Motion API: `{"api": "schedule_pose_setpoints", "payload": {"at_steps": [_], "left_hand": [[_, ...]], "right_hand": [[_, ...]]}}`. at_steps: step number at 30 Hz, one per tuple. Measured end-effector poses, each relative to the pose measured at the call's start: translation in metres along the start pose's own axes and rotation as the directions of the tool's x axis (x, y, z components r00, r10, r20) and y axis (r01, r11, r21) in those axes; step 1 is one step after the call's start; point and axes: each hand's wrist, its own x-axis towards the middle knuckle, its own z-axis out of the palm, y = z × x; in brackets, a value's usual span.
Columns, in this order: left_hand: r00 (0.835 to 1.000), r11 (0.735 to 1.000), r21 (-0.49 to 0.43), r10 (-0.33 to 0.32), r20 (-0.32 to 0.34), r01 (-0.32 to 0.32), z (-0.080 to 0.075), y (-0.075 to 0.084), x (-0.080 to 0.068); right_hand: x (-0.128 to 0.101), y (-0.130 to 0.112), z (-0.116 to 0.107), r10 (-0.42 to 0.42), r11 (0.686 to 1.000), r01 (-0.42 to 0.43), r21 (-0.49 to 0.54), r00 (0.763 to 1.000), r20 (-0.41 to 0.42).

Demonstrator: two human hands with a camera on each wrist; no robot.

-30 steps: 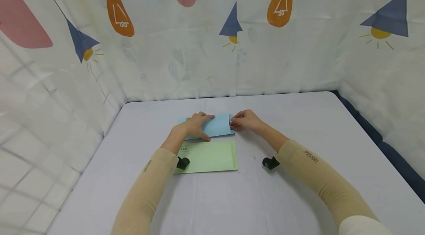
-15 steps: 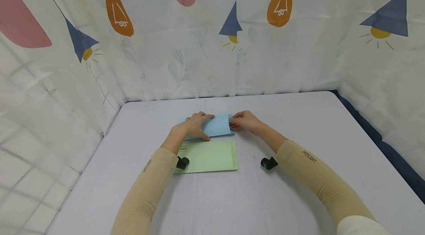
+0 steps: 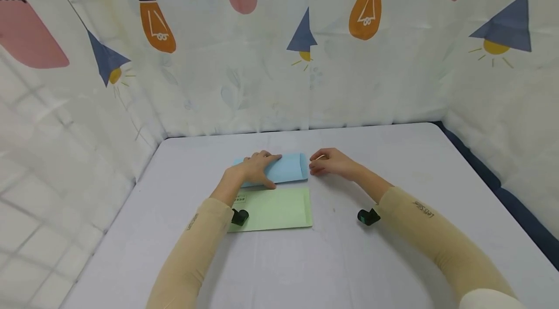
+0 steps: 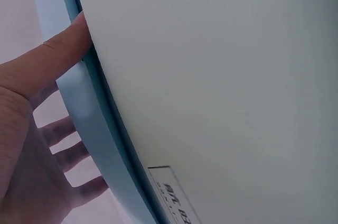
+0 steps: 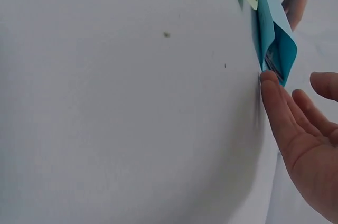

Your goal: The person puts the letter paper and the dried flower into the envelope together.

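A light blue envelope (image 3: 286, 168) lies flat near the middle of the table. My left hand (image 3: 255, 168) holds it across its width, thumb at the near edge and fingers toward the far edge. Just off the envelope's right end is my right hand (image 3: 334, 162), fingers loosely bent and nothing visible in them. The right wrist view shows that end of the blue envelope (image 5: 288, 49) gaping, with something thin and dark-edged inside; its kind is unclear. In front lies a pale green envelope (image 3: 275, 209) with a small printed box, partly hidden by my left wrist.
A white-covered table (image 3: 393, 251) spreads around the envelopes. White curtains (image 3: 196, 95) printed with lamps and bulbs hang behind and at the sides. Small black cameras sit on both wrists, the left camera (image 3: 239, 217) above the green envelope.
My right hand has drawn back rightward from the blue envelope's end, which is now uncovered. The red edge visible there earlier no longer shows in the head view. My left hand stays in place.
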Motion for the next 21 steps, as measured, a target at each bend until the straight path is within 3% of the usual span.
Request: {"api": "schedule_pose_setpoints", "payload": {"at_steps": [7, 16, 21], "left_hand": [[1.0, 1.0, 0.012, 0.025, -0.005, -0.025, 0.001, -0.006, 0.001], [1.0, 1.0, -0.014, 0.01, -0.014, -0.01, 0.004, -0.014, -0.003], [0.998, 0.999, -0.048, 0.016, -0.066, -0.019, 0.002, -0.023, -0.013]], "right_hand": [[-0.025, 0.001, -0.021, 0.0, 0.986, 0.004, -0.166, 1.0, 0.023], [-0.051, 0.009, -0.049, -0.029, 0.97, 0.028, -0.242, 1.0, 0.001], [-0.066, 0.017, -0.07, -0.032, 0.959, 0.019, -0.284, 0.999, -0.04]]}}
